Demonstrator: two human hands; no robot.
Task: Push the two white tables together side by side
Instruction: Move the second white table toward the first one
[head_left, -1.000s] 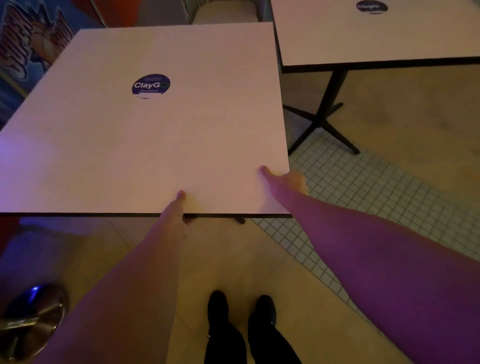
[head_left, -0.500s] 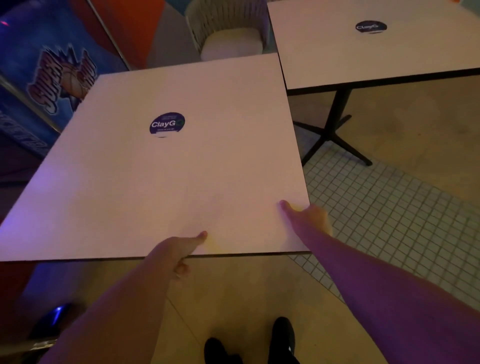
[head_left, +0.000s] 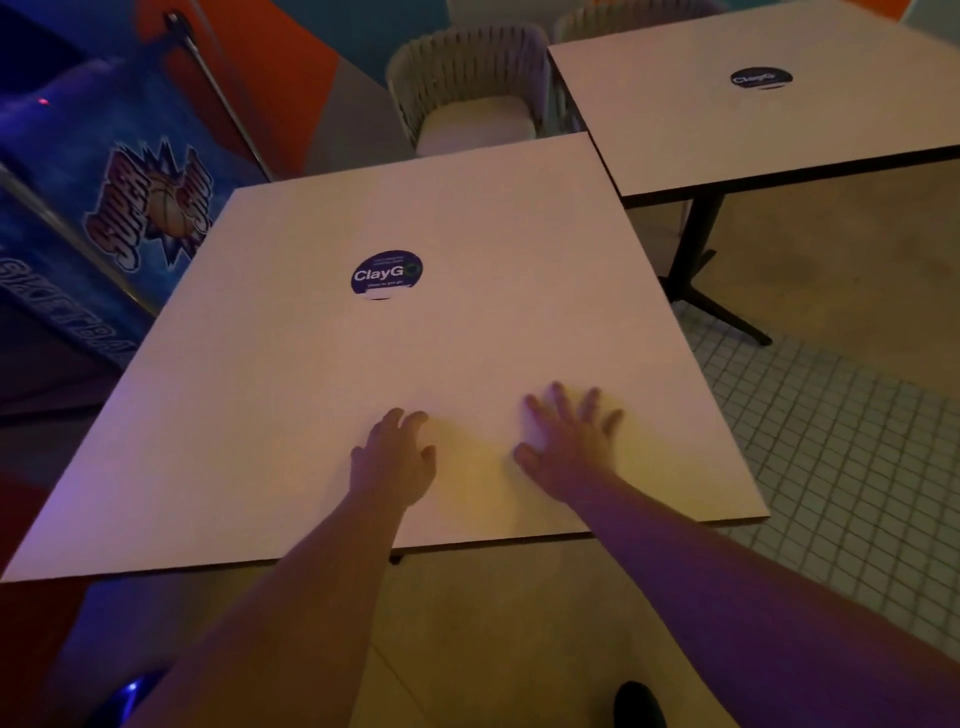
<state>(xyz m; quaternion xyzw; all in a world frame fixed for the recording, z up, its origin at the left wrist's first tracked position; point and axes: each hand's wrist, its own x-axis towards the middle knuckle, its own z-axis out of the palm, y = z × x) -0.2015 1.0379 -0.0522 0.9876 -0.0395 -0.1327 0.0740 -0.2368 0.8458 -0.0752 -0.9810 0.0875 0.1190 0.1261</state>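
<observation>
A white square table with a round blue sticker fills the middle of the head view. My left hand and my right hand lie palm down on its top near the front edge, fingers spread, holding nothing. A second white table with the same sticker stands at the back right on a black cross-foot pedestal. Its near-left corner meets the first table's far-right corner; the two tops are offset, the second one further back and to the right.
A pale woven chair sits behind the near table, another behind the far one. A blue arcade cabinet stands close on the left. White mosaic floor tiles lie to the right. My shoe shows at the bottom.
Both hands left the table's front edge and now rest flat on its top. The near table sits further from me, its far corner closer to the second table.
</observation>
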